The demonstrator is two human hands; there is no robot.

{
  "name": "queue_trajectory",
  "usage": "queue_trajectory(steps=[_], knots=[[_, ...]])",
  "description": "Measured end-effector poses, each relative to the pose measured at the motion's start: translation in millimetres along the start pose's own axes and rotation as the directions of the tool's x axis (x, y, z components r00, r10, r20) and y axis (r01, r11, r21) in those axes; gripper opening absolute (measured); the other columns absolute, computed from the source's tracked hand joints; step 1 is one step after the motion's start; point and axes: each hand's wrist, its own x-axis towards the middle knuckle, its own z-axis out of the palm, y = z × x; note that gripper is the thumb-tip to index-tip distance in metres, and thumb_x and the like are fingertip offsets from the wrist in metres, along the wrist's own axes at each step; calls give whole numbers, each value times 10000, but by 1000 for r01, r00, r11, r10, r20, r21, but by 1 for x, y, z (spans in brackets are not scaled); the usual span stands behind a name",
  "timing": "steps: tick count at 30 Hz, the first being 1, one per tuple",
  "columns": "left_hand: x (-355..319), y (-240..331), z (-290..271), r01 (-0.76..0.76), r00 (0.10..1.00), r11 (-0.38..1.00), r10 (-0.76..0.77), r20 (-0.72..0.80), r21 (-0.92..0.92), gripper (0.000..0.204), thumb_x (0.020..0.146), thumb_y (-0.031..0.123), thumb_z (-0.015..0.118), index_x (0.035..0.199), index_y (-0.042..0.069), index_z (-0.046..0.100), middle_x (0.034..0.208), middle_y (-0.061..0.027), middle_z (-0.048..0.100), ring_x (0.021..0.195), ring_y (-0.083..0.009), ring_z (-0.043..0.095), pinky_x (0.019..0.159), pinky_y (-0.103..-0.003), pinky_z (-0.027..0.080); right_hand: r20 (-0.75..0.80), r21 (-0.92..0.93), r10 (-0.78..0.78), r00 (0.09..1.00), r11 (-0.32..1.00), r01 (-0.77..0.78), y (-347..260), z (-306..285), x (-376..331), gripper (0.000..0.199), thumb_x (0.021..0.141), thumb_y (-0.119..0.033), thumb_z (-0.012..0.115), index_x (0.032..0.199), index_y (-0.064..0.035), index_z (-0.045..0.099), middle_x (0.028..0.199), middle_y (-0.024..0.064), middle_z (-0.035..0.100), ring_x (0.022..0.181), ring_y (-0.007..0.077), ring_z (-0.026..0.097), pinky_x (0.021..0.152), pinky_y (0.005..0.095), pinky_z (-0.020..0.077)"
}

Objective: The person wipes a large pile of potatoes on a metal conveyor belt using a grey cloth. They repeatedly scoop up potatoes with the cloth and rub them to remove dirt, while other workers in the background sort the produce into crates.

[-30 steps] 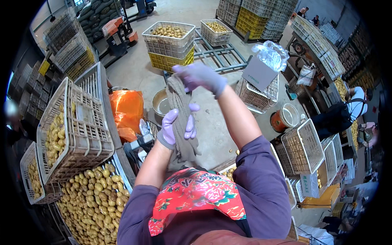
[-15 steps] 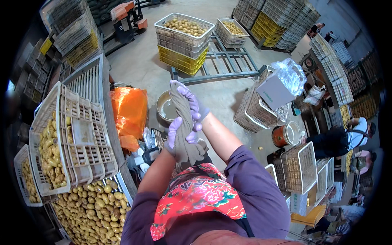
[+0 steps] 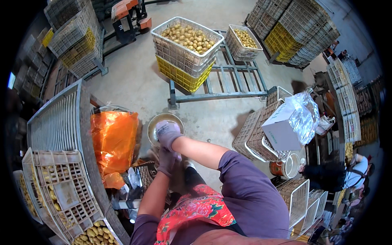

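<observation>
My right hand, in a pale purple glove, is closed over the near side of a round metal basin on the floor. Just below it, my left hand, gloved alike, is closed too and close against the right. Both were wrapped round a twisted grey cloth a moment ago. The cloth is now mostly hidden by the hands, and a blurred greyish-brown patch beside them may be part of it. My fingers are turned down and largely out of sight.
An orange plastic bag lies left, beside a slatted metal table and potato crates. Ahead, a stacked crate of potatoes stands by a metal frame. Right are crates with a box, a bucket and people.
Both hands have gone down from chest height to the basin, and the twisted cloth no longer shows plainly. My body leans further forward and the view has shifted.
</observation>
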Motion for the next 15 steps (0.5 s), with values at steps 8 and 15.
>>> queue_trajectory(steps=[8,15], knots=[[62,73,-19,510,845,91,-236,479,-855,736,949,639,342,1243,1,563,783,-144,660,483,-194,534,468,-314,450,8,996,-686,728,-58,-65,132,-69,96,511,987,-475,501,1263,-56,596,873,97,700,654,198,630,598,341,542],[92,92,21,465,838,-389,484,253,-796,783,939,685,365,1401,53,409,961,-114,640,408,-127,477,376,-248,380,-423,618,-631,650,-726,-302,31,-7,69,947,793,-670,635,1543,-256,231,1546,154,301,1418,351,283,1104,585,326]])
